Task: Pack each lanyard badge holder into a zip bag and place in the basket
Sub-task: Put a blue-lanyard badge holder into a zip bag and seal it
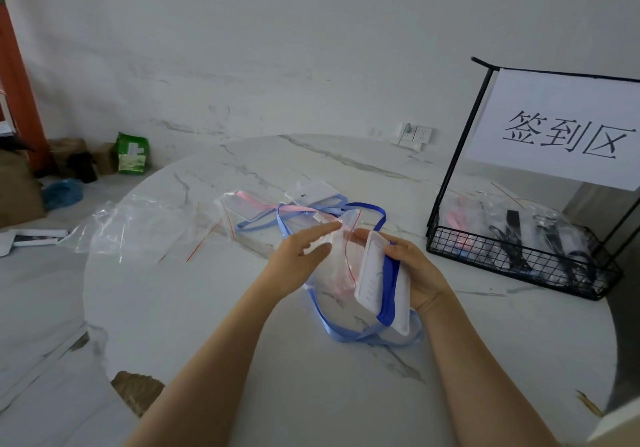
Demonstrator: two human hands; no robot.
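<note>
two hands meet over the middle of the worktop [194, 308]. the right hand [417, 273] is curled round a white badge holder [375, 283] with a dark blue lanyard [389, 287] wound across it, and the left hand [301, 261] lies with straight fingers against a clear zip bag [329, 259], spreading it rather than gripping it. the holder sits outside the bag, just beside its red-lined mouth. the likely trouble is the film: thin, limp and slick, it could fold shut under flat fingers as the stiff, round-cornered holder pushes in. a glossy pale blue ribbon [329, 323] loops on the worktop under the hands. whether it belongs to this holder i cannot tell, but a trailing strand caught in the zip would keep it from sealing. farther off lie more holders [308, 195] tangled in pink and blue ribbon, and loose clear bags [138, 224] to the left. at the right stands a black wire basket [502, 261] already holding packed bags, under a paper sign [561, 127]. the worktop is smooth, round and marble-veined.
</note>
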